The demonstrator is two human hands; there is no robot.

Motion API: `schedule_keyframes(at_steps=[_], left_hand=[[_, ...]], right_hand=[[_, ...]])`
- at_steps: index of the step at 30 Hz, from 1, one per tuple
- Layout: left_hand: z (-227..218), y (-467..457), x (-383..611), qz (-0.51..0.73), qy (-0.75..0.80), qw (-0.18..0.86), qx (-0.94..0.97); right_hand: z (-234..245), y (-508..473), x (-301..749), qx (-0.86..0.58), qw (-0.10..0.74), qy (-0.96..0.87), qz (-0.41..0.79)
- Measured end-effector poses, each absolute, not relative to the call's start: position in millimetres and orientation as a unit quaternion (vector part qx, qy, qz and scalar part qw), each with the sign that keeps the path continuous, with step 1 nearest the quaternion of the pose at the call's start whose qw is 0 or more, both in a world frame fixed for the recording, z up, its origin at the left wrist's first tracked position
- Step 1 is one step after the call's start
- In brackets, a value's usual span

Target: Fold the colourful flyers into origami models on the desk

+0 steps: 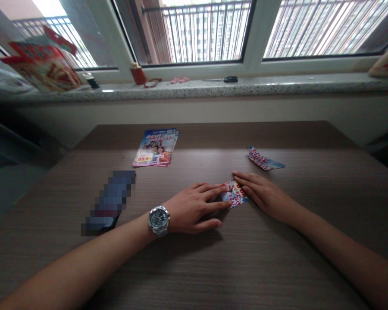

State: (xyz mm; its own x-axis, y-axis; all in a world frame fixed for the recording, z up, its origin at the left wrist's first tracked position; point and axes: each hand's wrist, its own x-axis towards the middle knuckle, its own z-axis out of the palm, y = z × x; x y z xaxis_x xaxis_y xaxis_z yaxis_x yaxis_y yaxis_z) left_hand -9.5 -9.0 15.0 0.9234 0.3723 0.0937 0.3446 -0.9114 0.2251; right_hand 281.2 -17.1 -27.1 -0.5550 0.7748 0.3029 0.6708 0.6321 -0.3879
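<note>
A small folded piece of printed paper (234,194) lies on the wooden table (213,267) between my hands. My left hand (195,208), with a silver watch (158,220) on its wrist, rests flat with fingers stretched out, fingertips pressing the paper's left edge. My right hand (261,193) lies flat too, fingers extended along the paper's right edge. Neither hand grips anything.
A second folded paper piece (265,160) lies to the back right. A stack of colourful flyers (157,147) sits at the back centre, a blurred dark object (110,202) on the left. The stone windowsill (194,88) holds a red packet, scissors and bags.
</note>
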Motion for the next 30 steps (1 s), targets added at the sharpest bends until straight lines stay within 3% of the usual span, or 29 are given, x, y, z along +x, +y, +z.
schedule_keyframes(at_steps=[30], left_hand=[[8.5,-7.9,-7.0,0.076,0.181,0.074,0.978]], right_hand=[[-24.9,-19.6,281.2,-0.387,0.227,-0.887,0.110]])
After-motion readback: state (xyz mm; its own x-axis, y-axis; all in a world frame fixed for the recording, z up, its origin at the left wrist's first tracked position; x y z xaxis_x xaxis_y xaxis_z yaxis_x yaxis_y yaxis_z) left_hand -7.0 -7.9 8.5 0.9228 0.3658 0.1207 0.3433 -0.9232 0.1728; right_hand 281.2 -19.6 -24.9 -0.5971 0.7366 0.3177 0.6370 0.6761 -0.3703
